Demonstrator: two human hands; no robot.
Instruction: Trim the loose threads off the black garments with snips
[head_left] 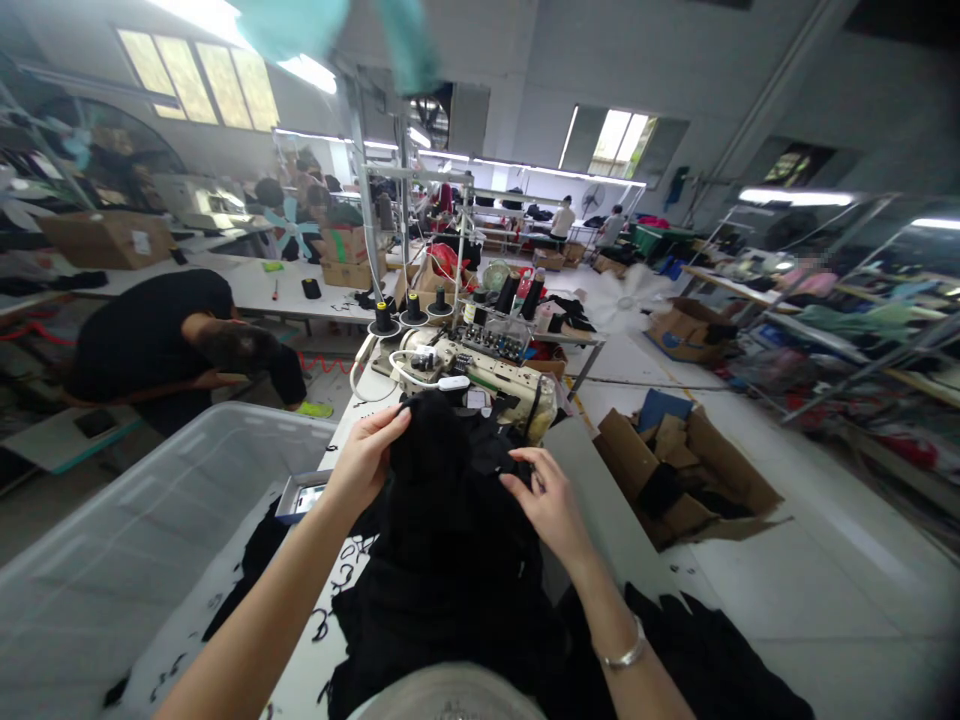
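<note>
A piece of black fabric [450,540] spreads over the front of the sewing table [300,640], its upper part raised in front of the machine. My left hand [369,452] pinches its upper left edge between thumb and fingers. At the right side of the cloth, my right hand [546,492] is closed, thumb and fingertips on the fabric's edge. Just beyond both hands stands a cream sewing machine [495,378] with a white cable across it. Cones of black thread [413,308] stand behind it. The cloth hides part of the machine's near side.
A translucent plastic bin [165,540] stands at the left, next to a small box [301,494] on the table. Loose black thread scraps [346,562] lie nearby. An open cardboard box [686,480] sits on the floor at right. A person in black [165,340] bends over at left.
</note>
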